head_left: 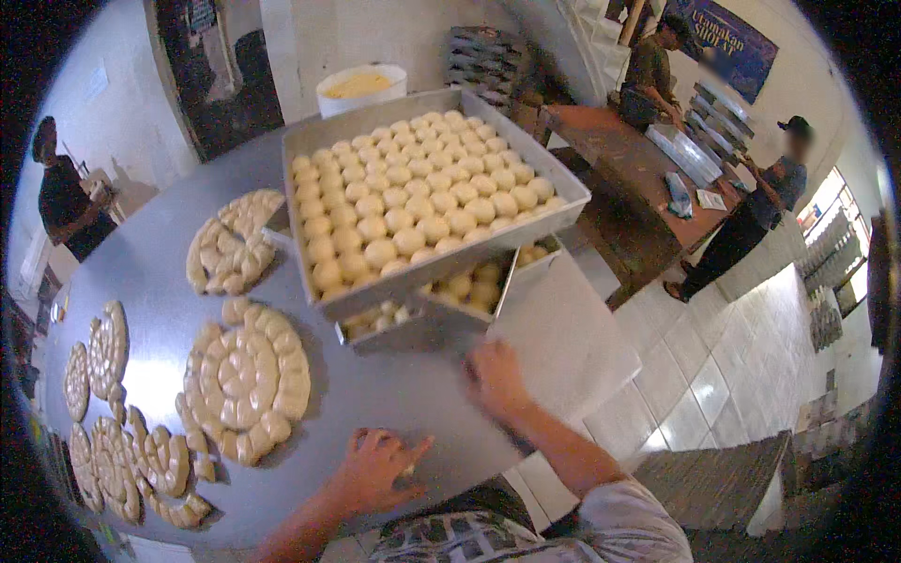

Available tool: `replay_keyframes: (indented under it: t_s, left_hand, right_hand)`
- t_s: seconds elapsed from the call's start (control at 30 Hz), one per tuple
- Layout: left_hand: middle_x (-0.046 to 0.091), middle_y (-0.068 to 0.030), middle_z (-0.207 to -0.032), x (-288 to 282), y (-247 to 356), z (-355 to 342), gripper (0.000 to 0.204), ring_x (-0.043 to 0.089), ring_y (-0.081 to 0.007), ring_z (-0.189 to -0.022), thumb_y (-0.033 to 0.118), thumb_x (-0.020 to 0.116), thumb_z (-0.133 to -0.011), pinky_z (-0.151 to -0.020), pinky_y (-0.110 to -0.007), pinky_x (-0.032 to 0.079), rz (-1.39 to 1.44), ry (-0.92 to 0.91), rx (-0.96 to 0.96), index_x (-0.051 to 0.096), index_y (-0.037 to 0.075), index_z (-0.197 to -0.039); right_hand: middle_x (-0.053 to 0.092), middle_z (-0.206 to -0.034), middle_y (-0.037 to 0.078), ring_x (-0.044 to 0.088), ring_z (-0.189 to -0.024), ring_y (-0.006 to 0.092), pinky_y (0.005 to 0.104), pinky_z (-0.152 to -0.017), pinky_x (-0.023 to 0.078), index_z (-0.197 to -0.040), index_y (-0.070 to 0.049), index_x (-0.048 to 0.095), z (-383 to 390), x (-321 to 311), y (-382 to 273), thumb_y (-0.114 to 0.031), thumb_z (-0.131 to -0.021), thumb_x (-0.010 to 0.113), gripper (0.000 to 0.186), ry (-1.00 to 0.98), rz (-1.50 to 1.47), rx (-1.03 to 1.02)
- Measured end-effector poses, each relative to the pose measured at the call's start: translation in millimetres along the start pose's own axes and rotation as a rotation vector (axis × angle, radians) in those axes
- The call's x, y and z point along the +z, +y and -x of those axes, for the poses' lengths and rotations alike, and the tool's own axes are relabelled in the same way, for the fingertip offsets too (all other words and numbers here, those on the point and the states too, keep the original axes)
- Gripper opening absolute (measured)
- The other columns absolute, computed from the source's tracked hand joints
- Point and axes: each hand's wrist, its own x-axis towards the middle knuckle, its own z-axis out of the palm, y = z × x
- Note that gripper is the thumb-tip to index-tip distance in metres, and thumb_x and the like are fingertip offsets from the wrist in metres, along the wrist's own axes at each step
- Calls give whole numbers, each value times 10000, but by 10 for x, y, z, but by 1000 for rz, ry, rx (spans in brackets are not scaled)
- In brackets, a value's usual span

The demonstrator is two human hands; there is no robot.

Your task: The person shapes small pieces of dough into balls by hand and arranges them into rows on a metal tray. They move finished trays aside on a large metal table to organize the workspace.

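we judged the work to be well along but unfinished. the top tray [460,255], toward the far right edge of the surface, stood packed nearly wall to wall with rows of pale dough balls [404,197], so that part looked done to us. beneath it, lower trays [500,296] showed more balls at the top tray's near side, though most of their insides were hidden from us.

what seemed left was the dough in segmented rounds. a large coil [246,375] lay left of the surface's middle, another coil [235,244] sat near the far edge, with a piece missing from its ring shape, and further rounds [108,347] and broken strips [183,511] ran along the left edge down to its near-left corner. we took these as portions not yet shaped.

our left hand [380,466] was palm down at the near edge of the grey table [394,375], fingers partly spread; a pale bit showed by the fingertips, but we could not tell whether it was held. our right hand [497,375], curled and blurred, was near the right edge, below the trays; we could not tell whether it gripped anything.
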Motion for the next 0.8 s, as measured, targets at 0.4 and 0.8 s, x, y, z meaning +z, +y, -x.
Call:
replay_keyframes:
  t_s: [0.4,0.8]
  left_hand:
    - [618,-147,-944,-2192,-1138,-2410,233,577,-295,-910,227,575,-838,-805,-382,445,-27,570,-236,630,27,-943]
    - [584,-159,-1074,-1692,-2410,-4886,397,548,-347,-992,345,374,-889,-899,-444,406,-343,417,-277,546,134,-1178]
  right_hand:
    - [509,-1125,85,497,-1047,168,285,-889,401,-1137,-5,516,-876,-2092,2088,-112,-762,554,391,117,-1231,17]
    - [537,-1053,74,532,-929,159,285,-805,440,-1164,-5,457,-3202,-2673,1798,-127,-800,585,405,631,-866,-438]
